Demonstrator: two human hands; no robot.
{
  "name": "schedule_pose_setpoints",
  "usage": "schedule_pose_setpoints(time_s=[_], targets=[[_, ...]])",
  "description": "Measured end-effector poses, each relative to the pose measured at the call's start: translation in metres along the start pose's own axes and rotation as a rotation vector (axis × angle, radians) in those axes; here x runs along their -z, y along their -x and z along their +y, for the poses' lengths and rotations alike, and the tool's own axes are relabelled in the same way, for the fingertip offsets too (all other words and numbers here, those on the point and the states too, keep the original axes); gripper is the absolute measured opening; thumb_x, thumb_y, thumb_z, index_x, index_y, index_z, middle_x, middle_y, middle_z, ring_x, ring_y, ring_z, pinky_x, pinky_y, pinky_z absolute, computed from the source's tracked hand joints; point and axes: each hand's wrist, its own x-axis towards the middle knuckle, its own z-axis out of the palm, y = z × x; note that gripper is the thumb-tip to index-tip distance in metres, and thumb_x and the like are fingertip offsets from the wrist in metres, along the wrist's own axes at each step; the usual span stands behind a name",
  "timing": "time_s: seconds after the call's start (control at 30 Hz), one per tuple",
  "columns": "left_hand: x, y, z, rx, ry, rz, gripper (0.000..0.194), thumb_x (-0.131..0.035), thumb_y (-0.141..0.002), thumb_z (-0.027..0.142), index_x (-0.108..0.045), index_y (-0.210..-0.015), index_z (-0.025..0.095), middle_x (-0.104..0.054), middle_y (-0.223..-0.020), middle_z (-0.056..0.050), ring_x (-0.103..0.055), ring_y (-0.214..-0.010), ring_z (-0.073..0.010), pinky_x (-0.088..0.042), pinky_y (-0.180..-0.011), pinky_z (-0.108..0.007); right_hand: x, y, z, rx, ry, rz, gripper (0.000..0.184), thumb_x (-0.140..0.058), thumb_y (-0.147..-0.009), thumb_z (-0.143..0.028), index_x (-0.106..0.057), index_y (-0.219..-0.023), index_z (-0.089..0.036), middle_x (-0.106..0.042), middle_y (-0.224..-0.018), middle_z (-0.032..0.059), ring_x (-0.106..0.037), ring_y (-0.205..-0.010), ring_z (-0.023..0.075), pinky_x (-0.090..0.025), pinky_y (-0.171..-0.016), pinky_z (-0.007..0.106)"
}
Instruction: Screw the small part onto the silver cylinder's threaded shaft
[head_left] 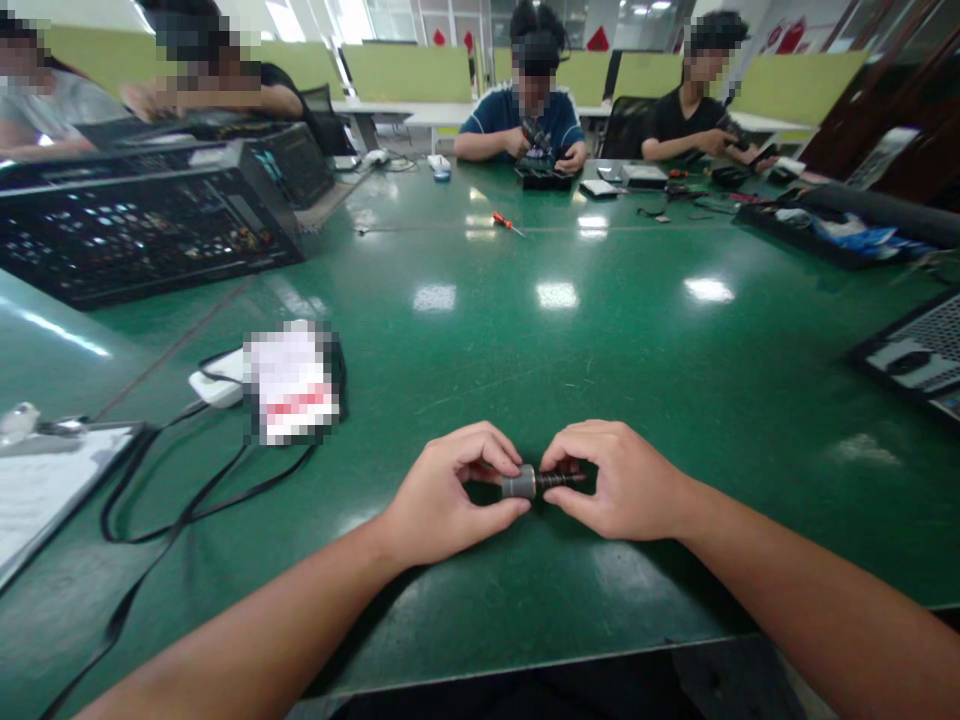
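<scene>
Cylinder [517, 484] — partly behind left fingers [498, 455]

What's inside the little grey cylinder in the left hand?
A dark ridged rod sticks out from the right end of the grey cylinder, toward the right hand. What's inside can't be seen: the cylinder's wall covers it.

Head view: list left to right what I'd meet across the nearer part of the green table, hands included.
Clipped paper, white plastic piece, white-and-red lanyard badge, left hand, grey cylinder, right hand, perforated metal case.
</scene>
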Motion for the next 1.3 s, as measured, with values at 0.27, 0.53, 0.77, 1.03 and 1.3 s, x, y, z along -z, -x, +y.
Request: schedule_pose_setpoints(time_s=[0.27, 0.53, 0.77, 1.03, 1.3], targets=[[0.002, 0.0, -0.004, -0.016, -0.007, 0.002, 0.019, -0.082, -0.075, 0.015, -0.065, -0.082, 0.017, -0.07, -0.092, -0.006, -0.07, -0.08, -0.0152, -0.06, -0.066, -0.024, 0.002, 0.001, 0.001, -0.001, 0.014, 0.0, 0.009, -0.073, -0.081, -0.021, -0.068, -0.087, -0.019, -0.068, -0.077, 0.0004, -0.06, -0.071, 0.016, -0.042, -0.072, 0.03], [0.003, -0.001, -0.008, -0.017, -0.003, 0.015, 0.019, -0.082, -0.076, 0.014, -0.065, -0.082, 0.017, -0.07, -0.093, -0.006, -0.07, -0.08, -0.0159, -0.061, -0.067, -0.026, 0.01, 0.002, 0.003, -0.005, 0.045, -0.017, 0.008, -0.073, -0.081, -0.02, -0.067, -0.086, -0.019, -0.067, -0.076, -0.001, -0.06, -0.071, 0.0152, -0.041, -0.073, 0.03], [0.004, -0.002, -0.006, -0.011, 0.003, 0.023, 0.019, -0.083, -0.076, 0.016, -0.065, -0.081, 0.017, -0.069, -0.093, -0.006, -0.07, -0.08, -0.0153, -0.062, -0.067, -0.026, 0.011, 0.002, 0.004, -0.005, 0.059, -0.011, 0.007, -0.073, -0.082, -0.02, -0.067, -0.085, -0.019, -0.067, -0.075, -0.0014, -0.06, -0.071, 0.0148, -0.041, -0.073, 0.03], [0.004, -0.002, -0.007, 0.007, -0.015, 0.041, 0.019, -0.083, -0.076, 0.018, -0.065, -0.08, 0.017, -0.069, -0.093, -0.006, -0.07, -0.082, -0.0165, -0.062, -0.068, -0.027, 0.013, 0.002, 0.005, -0.017, 0.076, -0.017, 0.007, -0.074, -0.082, -0.02, -0.067, -0.085, -0.02, -0.067, -0.075, -0.0005, -0.06, -0.071, 0.0156, -0.041, -0.073, 0.03], [0.005, -0.002, -0.006, 0.007, 0.007, 0.046, 0.019, -0.084, -0.076, 0.016, -0.065, -0.081, 0.016, -0.069, -0.093, -0.006, -0.071, -0.081, -0.0156, -0.062, -0.069, -0.026, 0.014, 0.003, 0.005, -0.012, 0.072, -0.011, 0.007, -0.074, -0.082, -0.02, -0.068, -0.085, -0.019, -0.068, -0.075, -0.0004, -0.061, -0.07, 0.0157, -0.041, -0.072, 0.03]])
